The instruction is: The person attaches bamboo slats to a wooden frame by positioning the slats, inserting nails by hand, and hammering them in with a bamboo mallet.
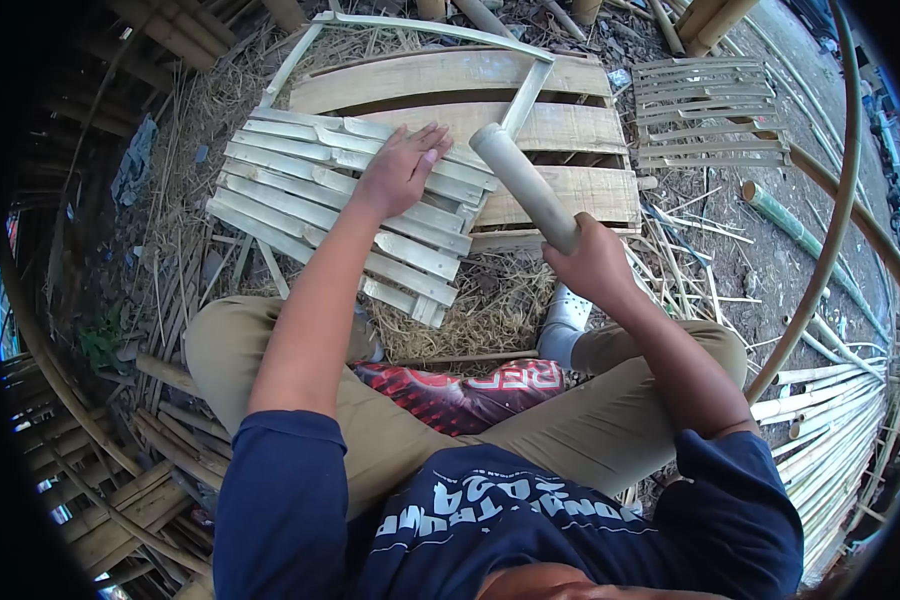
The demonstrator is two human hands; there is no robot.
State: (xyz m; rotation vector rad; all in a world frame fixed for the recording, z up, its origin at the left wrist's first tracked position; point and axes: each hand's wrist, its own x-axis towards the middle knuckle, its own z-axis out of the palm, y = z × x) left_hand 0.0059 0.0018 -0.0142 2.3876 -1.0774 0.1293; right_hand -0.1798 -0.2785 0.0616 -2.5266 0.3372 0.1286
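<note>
A frame of pale bamboo slats [345, 237] rests partly on a low wooden plank platform [450, 82]. On its upper slats lies my left hand [402, 172], flat with the fingers stretched out. My right hand [588, 258] is wrapped round the lower end of a thick, pale bamboo tube [526, 186]. The tube leans up and to the left over the platform, its round end near the frame's right side. Two bare bamboo rails run from the slats toward the far side, joined by a thin crosspiece [430, 27] at the far end.
A second slatted bamboo panel [708, 112] lies at the upper right. Beside it are a green bamboo pole [810, 240] and a curved pole [838, 215]. Bundled bamboo poles [830, 450] fill the lower right. Straw and shavings [480, 310] cover the ground before my legs.
</note>
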